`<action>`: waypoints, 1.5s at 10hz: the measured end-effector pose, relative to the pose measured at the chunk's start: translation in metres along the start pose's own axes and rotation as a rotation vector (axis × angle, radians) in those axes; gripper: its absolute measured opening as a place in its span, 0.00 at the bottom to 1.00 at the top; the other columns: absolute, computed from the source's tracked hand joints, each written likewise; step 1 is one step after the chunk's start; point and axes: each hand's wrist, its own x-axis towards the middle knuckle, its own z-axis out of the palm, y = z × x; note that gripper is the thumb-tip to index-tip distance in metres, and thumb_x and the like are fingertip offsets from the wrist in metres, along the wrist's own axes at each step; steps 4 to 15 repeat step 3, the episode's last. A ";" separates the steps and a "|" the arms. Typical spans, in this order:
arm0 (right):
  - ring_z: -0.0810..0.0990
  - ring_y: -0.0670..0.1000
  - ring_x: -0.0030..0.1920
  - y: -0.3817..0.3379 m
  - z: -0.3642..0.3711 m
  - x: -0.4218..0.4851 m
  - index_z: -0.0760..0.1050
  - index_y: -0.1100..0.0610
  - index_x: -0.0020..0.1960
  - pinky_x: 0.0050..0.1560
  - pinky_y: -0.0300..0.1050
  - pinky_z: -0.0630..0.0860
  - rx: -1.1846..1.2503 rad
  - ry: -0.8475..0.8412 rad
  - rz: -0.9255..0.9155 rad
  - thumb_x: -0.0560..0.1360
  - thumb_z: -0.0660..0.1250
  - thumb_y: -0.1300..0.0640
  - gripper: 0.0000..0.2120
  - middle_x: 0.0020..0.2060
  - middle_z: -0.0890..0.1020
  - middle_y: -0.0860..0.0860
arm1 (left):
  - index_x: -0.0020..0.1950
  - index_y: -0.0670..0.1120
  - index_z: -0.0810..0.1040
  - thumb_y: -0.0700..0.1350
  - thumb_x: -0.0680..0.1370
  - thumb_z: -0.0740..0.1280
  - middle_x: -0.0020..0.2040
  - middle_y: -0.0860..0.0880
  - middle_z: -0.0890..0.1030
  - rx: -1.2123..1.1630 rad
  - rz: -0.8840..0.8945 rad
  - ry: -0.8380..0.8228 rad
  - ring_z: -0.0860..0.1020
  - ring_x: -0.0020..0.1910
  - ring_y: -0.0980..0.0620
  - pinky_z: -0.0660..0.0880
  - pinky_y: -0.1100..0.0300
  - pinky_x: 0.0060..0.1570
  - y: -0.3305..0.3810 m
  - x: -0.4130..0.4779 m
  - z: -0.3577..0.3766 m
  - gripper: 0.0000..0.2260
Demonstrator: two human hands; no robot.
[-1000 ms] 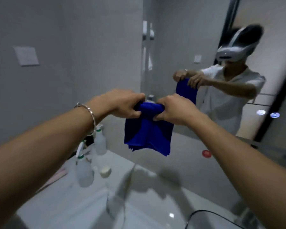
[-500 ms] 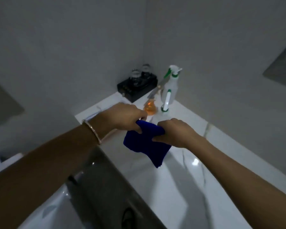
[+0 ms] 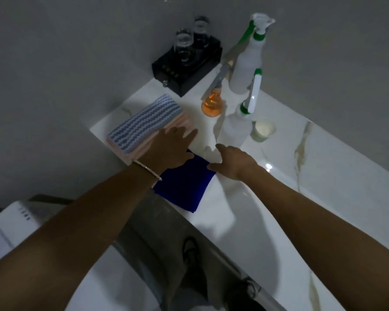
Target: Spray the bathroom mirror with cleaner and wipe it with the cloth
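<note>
Cloth now lies on counter; my left hand and right hand spread, empty. Looks limp, light: I'd pinch a corner.

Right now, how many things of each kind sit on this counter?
Spray bottles: 2
Glasses: 2
Blue cloth: 1
Folded towel stack: 1
Orange flask: 1
Black tray: 1
White cup: 1
Total: 9

Single head view, looking steeply down, close over countertop
</note>
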 end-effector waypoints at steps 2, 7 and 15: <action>0.72 0.57 0.63 0.017 -0.009 -0.005 0.56 0.52 0.75 0.61 0.52 0.72 -0.006 0.074 -0.002 0.76 0.60 0.40 0.32 0.66 0.71 0.55 | 0.78 0.47 0.46 0.59 0.79 0.54 0.76 0.39 0.54 -0.036 0.058 0.183 0.55 0.74 0.40 0.54 0.40 0.70 0.019 0.010 -0.021 0.32; 0.71 0.56 0.65 0.023 -0.008 -0.014 0.56 0.52 0.75 0.62 0.52 0.71 0.000 0.072 -0.004 0.76 0.60 0.39 0.33 0.67 0.70 0.55 | 0.77 0.46 0.41 0.60 0.79 0.53 0.77 0.41 0.49 -0.035 0.008 0.194 0.50 0.76 0.42 0.51 0.41 0.71 0.029 0.008 -0.046 0.34; 0.71 0.56 0.65 0.023 -0.008 -0.014 0.56 0.52 0.75 0.62 0.52 0.71 0.000 0.072 -0.004 0.76 0.60 0.39 0.33 0.67 0.70 0.55 | 0.77 0.46 0.41 0.60 0.79 0.53 0.77 0.41 0.49 -0.035 0.008 0.194 0.50 0.76 0.42 0.51 0.41 0.71 0.029 0.008 -0.046 0.34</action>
